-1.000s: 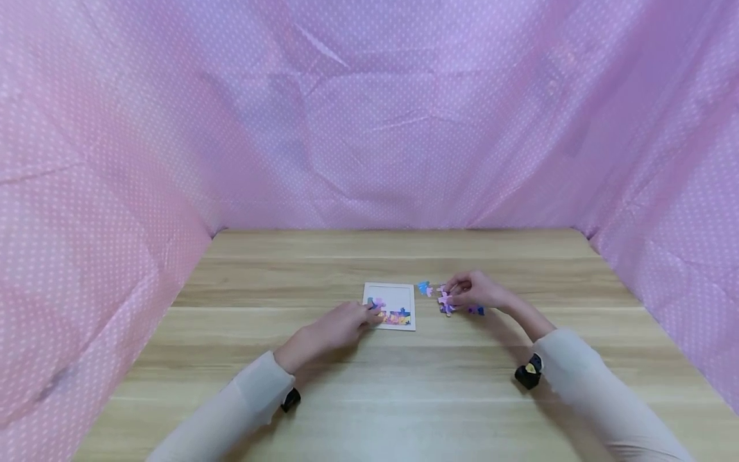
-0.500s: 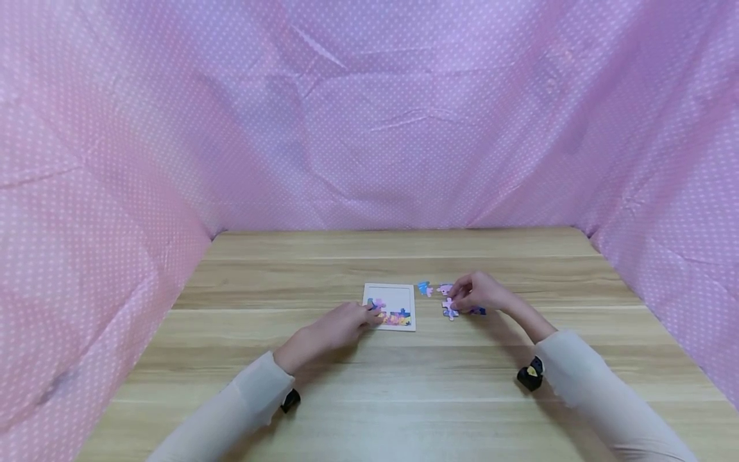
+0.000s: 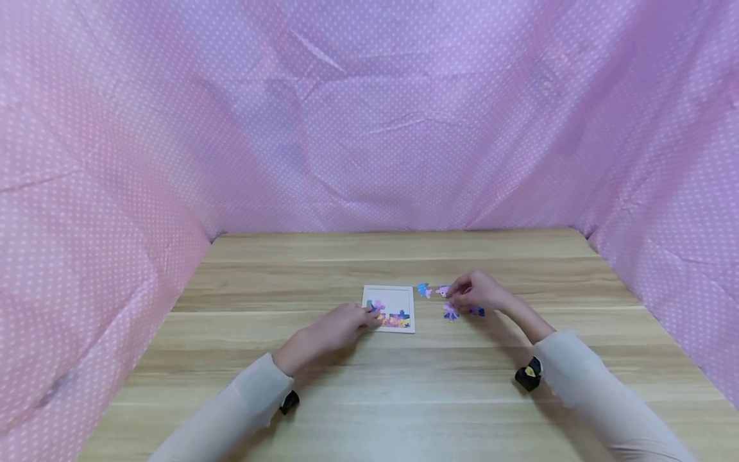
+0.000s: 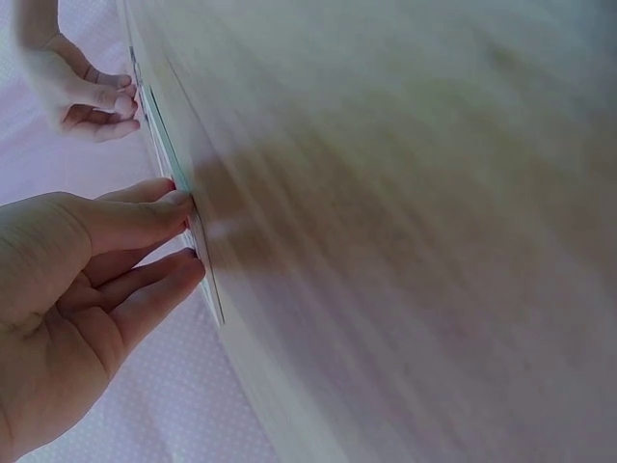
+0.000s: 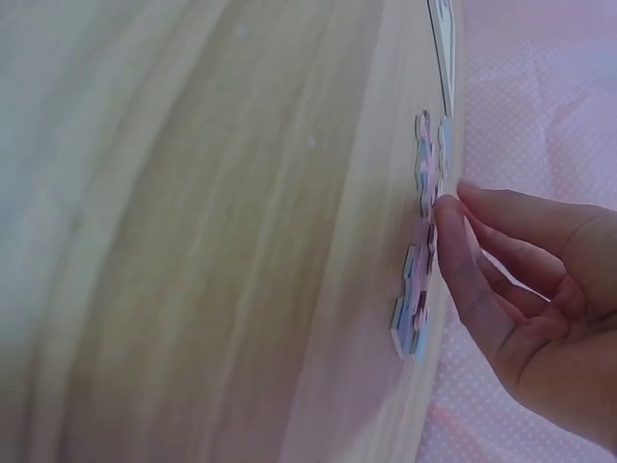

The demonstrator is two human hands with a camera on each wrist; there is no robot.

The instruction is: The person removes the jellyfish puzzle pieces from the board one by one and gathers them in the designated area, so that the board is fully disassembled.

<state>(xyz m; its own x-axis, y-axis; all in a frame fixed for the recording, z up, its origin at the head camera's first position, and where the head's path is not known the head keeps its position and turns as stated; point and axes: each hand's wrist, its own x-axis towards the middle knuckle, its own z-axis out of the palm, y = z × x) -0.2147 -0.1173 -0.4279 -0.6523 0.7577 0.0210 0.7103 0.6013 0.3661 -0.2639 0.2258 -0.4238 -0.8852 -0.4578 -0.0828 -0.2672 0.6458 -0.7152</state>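
A small white puzzle tray (image 3: 398,299) lies at the middle of the table, with colourful jigsaw pieces (image 3: 395,319) along its bottom and left side. My left hand (image 3: 342,325) holds the tray's lower left corner; in the left wrist view its thumb and fingers meet at the thin tray edge (image 4: 214,294). My right hand (image 3: 480,292) is low over the loose pieces, thumb and index fingertip slightly apart, with nothing visible between them. Right at those fingertips lie a pink jigsaw piece (image 3: 442,290) and a purple-and-pink one (image 3: 450,313), partly covered by the hand.
A blue-and-pink jigsaw piece (image 3: 424,290) lies right of the tray, and a dark blue-purple piece (image 3: 476,311) sits beneath the right hand. Pink dotted cloth (image 3: 369,128) hangs around the wooden table (image 3: 358,410). Both wrists carry a black device (image 3: 528,375).
My right hand shifted the purple-and-pink piece slightly right and toward me, then its fingertips moved a little left and away, toward the pink piece. My left hand has stayed on the tray.
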